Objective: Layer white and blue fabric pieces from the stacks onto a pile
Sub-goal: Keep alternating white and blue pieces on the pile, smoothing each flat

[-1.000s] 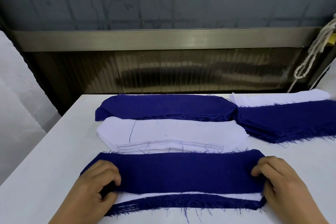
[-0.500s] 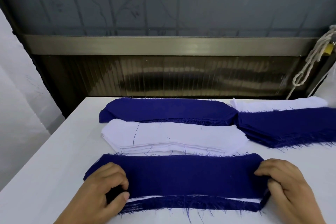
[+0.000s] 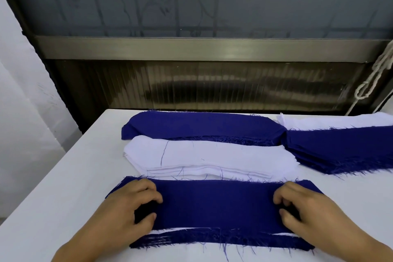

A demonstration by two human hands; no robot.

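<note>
Head view, sole camera.

Item: top blue piece (image 3: 214, 204), a long strip lying flat on the pile (image 3: 219, 240) at the near edge of the white table (image 3: 63, 176). Under it show a sliver of white and a frayed blue layer.

Left hand (image 3: 129, 206): rests on the strip's left end, fingers curled, thumb and fingertips seemingly pinching the cloth. Right hand (image 3: 304, 208): same on the right end, fingers bent onto the fabric.

Source stock: white stack (image 3: 212, 159) just beyond the pile; blue stack (image 3: 202, 125) behind that; a further blue stack (image 3: 340, 149) and white pieces (image 3: 340, 121) at far right.

Handling, by my judgement: light, limp woven cloth with no stiffness, so it will sag and fold unless taken at both short ends together. Raw edges shed threads; those edges snag and drag lower layers. Cloth on cloth likely grips mildly, so smoothing outward from the middle should square it.

Background: window frame, knotted cord (image 3: 374, 78) at right.
</note>
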